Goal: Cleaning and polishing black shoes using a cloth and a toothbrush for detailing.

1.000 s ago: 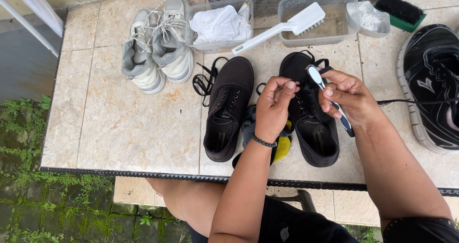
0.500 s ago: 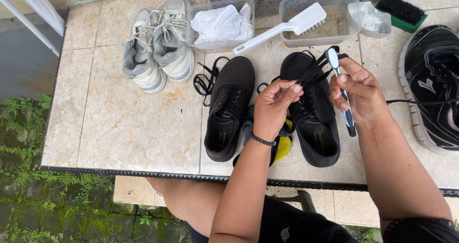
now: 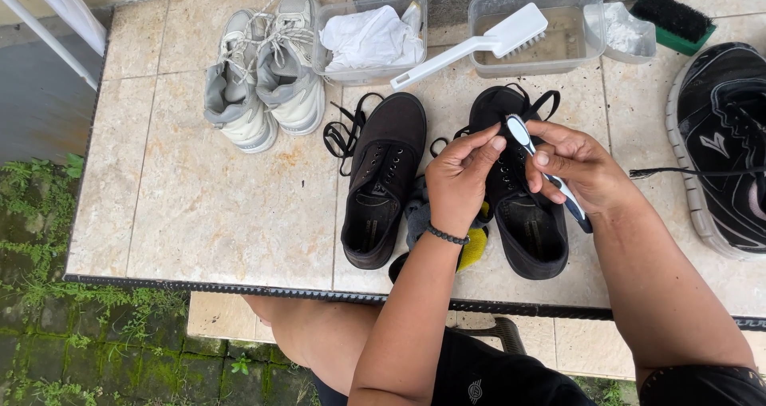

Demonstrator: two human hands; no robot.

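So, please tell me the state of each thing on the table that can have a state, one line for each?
toothbrush: held in right hand, left hand fingers at its head
black shoes: unlaced, flat on table
black laces: loose beside left black shoe
grey sneakers: laced, side by side
long white brush: resting on tub of water
other tub: holds white cloth

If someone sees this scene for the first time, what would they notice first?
Most likely the two hands at the centre: the right hand holds a toothbrush, and the left hand touches its head. Under them lies a pair of black shoes on the tiled table. A grey-white pair of sneakers stands at the far left.
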